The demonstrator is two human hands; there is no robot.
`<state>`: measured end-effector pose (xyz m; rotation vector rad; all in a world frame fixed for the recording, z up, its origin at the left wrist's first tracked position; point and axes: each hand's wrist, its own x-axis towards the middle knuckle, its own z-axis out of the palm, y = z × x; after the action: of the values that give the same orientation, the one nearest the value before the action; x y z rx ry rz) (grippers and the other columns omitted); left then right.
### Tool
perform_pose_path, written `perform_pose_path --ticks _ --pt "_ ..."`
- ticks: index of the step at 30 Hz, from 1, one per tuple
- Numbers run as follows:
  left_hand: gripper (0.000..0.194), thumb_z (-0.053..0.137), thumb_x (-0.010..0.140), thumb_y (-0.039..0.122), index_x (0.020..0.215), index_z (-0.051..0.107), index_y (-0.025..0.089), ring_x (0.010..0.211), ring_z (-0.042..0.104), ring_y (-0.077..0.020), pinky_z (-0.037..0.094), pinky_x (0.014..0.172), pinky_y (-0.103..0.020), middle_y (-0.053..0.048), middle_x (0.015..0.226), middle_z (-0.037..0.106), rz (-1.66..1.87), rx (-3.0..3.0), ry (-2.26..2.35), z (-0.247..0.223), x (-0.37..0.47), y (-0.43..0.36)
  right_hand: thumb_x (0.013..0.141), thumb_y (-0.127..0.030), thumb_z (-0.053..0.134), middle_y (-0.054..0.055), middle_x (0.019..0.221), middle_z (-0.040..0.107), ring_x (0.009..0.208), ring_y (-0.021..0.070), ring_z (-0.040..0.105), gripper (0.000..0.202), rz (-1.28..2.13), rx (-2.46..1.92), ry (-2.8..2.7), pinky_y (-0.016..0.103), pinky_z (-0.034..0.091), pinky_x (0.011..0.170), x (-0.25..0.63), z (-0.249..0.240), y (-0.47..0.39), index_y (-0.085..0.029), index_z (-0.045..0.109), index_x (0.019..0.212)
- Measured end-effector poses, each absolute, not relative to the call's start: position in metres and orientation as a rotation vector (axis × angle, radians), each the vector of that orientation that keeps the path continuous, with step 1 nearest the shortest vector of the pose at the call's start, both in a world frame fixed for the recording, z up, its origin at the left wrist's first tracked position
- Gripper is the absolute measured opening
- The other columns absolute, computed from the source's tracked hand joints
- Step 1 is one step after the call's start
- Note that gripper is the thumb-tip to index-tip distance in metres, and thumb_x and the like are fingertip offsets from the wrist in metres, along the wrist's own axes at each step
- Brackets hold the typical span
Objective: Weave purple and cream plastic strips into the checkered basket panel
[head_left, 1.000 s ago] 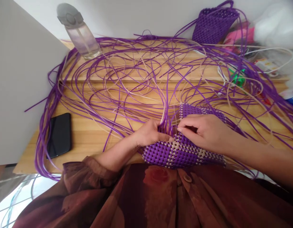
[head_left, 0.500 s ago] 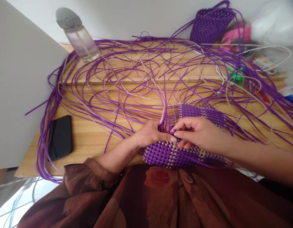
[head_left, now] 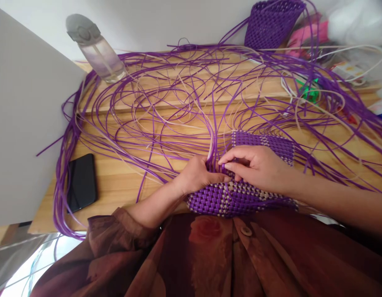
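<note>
A purple and beige woven piece lies at the table's front edge against the clothing, with a further woven section behind my right hand. My left hand grips its upper edge, thumb lying along the weave, where several upright purple and beige strands rise beside the fingers. Close to the left thumb, my right hand pinches a purple strand between thumb and forefinger. The other fingertips of my left hand are hidden behind the weave.
Loose purple and beige strands spread over the wooden table. A black phone lies left, a clear bottle stands back left. A purple woven basket, pink item and white bag are back right.
My right hand has moved slightly up and left, its thumb and forefinger still pinched. The loose strand that hung over the front of the weave now lies farther right. The view has shifted slightly.
</note>
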<state>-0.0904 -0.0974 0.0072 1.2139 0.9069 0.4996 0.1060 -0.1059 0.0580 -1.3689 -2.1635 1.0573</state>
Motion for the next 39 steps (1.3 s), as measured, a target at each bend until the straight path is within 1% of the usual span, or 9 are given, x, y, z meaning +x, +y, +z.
perform_pose_path --ticks 4,8,10,13,16,22,33,35,39 --pt "0.038 0.086 0.064 0.036 0.090 0.071 0.013 0.064 0.053 -0.0101 0.044 0.067 -0.025 0.001 0.073 0.063 0.489 1.205 0.901 0.006 -0.091 -0.097 0.091 -0.013 0.052 0.007 0.103 0.071 0.096 0.0179 0.066 0.026 0.559 -1.150 -2.470 0.031 0.050 0.087 0.115 0.054 -0.098 -0.017 0.070 0.110" --pt "0.040 0.087 0.062 0.040 0.085 0.069 0.013 0.064 0.051 -0.0099 0.043 0.066 -0.026 0.001 0.072 0.061 0.465 1.190 0.929 0.008 -0.090 -0.095 0.096 -0.017 0.050 0.008 0.089 0.065 0.087 0.0198 0.059 0.023 0.285 -0.931 -2.677 0.035 0.047 0.082 0.127 0.058 -0.089 -0.016 0.071 0.086" --pt "0.040 0.087 0.062 0.041 0.082 0.068 0.013 0.062 0.050 -0.0094 0.042 0.063 -0.025 0.002 0.069 0.060 0.438 1.179 0.958 0.009 -0.090 -0.095 0.096 -0.017 0.049 0.007 0.087 0.067 0.093 0.0218 0.057 0.026 0.216 -0.746 -2.776 0.038 0.043 0.087 0.133 0.067 -0.088 -0.018 0.070 0.080" --pt "0.038 0.087 0.062 0.040 0.080 0.068 0.013 0.061 0.048 -0.0092 0.040 0.061 -0.025 0.003 0.067 0.058 0.428 1.228 0.994 0.010 -0.090 -0.095 0.096 -0.019 0.050 0.003 0.095 0.071 0.107 0.0241 0.056 0.022 0.235 -0.670 -2.840 0.041 0.035 0.095 0.131 0.080 -0.091 -0.023 0.069 0.086" --pt "0.035 0.085 0.065 0.039 0.082 0.069 0.012 0.063 0.050 -0.0099 0.039 0.061 -0.024 0.002 0.069 0.059 0.499 1.328 0.971 0.010 -0.091 -0.097 0.098 -0.023 0.049 0.002 0.094 0.071 0.096 0.0223 0.060 0.023 0.344 -0.723 -2.871 0.042 0.035 0.091 0.116 0.083 -0.089 -0.023 0.069 0.087" --pt "0.037 0.085 0.066 0.040 0.083 0.068 0.012 0.066 0.052 -0.0103 0.042 0.065 -0.025 0.001 0.072 0.060 0.570 1.327 0.862 0.004 -0.093 -0.097 0.094 -0.019 0.053 0.004 0.094 0.069 0.088 0.0149 0.063 0.019 0.723 -0.888 -2.640 0.027 0.044 0.081 0.103 0.074 -0.070 -0.018 0.072 0.094" --pt "0.041 0.088 0.063 0.040 0.085 0.068 0.011 0.066 0.053 -0.0100 0.043 0.067 -0.026 0.000 0.073 0.062 0.477 1.215 0.876 0.005 -0.092 -0.094 0.088 -0.025 0.057 -0.001 0.074 0.070 0.066 0.0143 0.061 0.016 0.676 -1.309 -2.587 0.028 0.038 0.064 0.123 0.071 -0.097 -0.022 0.071 0.082" --pt "0.044 0.090 0.059 0.037 0.087 0.067 0.013 0.065 0.053 -0.0096 0.042 0.064 -0.025 0.002 0.072 0.061 0.486 1.203 0.898 0.006 -0.092 -0.094 0.089 -0.026 0.056 0.000 0.072 0.069 0.066 0.0159 0.061 0.018 0.659 -1.338 -2.613 0.030 0.038 0.065 0.123 0.073 -0.104 -0.021 0.069 0.078" --pt "0.042 0.090 0.059 0.034 0.086 0.068 0.012 0.066 0.054 -0.0100 0.042 0.064 -0.024 0.001 0.074 0.063 0.520 1.143 0.861 0.007 -0.091 -0.095 0.095 -0.023 0.046 0.005 0.081 0.069 0.077 0.0197 0.062 0.025 0.559 -1.258 -2.665 0.033 0.042 0.073 0.123 0.075 -0.114 -0.019 0.069 0.085"
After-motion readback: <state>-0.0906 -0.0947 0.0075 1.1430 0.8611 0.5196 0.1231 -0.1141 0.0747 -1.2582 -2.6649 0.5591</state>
